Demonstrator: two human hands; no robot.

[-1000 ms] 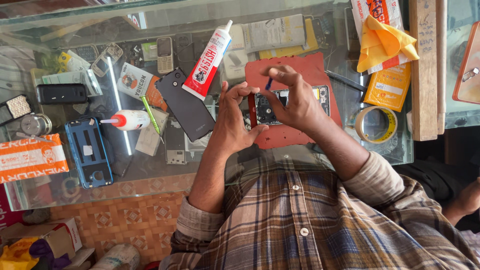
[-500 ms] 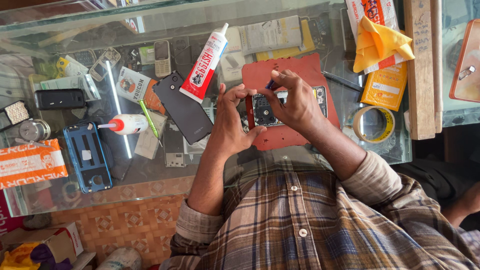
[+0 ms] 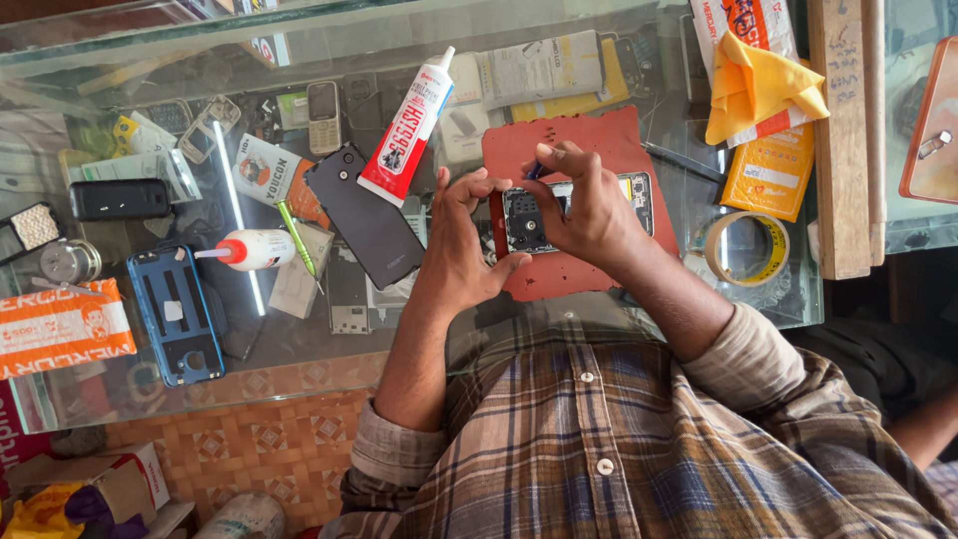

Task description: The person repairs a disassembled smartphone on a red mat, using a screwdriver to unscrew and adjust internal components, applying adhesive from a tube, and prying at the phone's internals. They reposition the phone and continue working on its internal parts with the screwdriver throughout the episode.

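glass counter (image 3: 599, 30) cluttered edge to edge, red work mat (image 3: 599, 140) sitting on it. opened phone (image 3: 529, 218) lying flat on that mat, guts showing. left hand (image 3: 461, 240) curled round its near end, fingertips pinching the edge. right hand (image 3: 589, 205) draped over the middle, fingers clamped on a small dark tool (image 3: 535, 172), can't tell what kind. black back cover (image 3: 364, 215) and red-white glue tube (image 3: 407, 128) just off to the left.

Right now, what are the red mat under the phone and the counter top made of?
The flat red work mat looks like matte rubber or silicone: dull and without glare, though stiff plastic is possible. The see-through counter top looks like glass: clear, glossy, with bright reflections, and small phones show beneath it. Both hands work on the opened phone lying on the mat.
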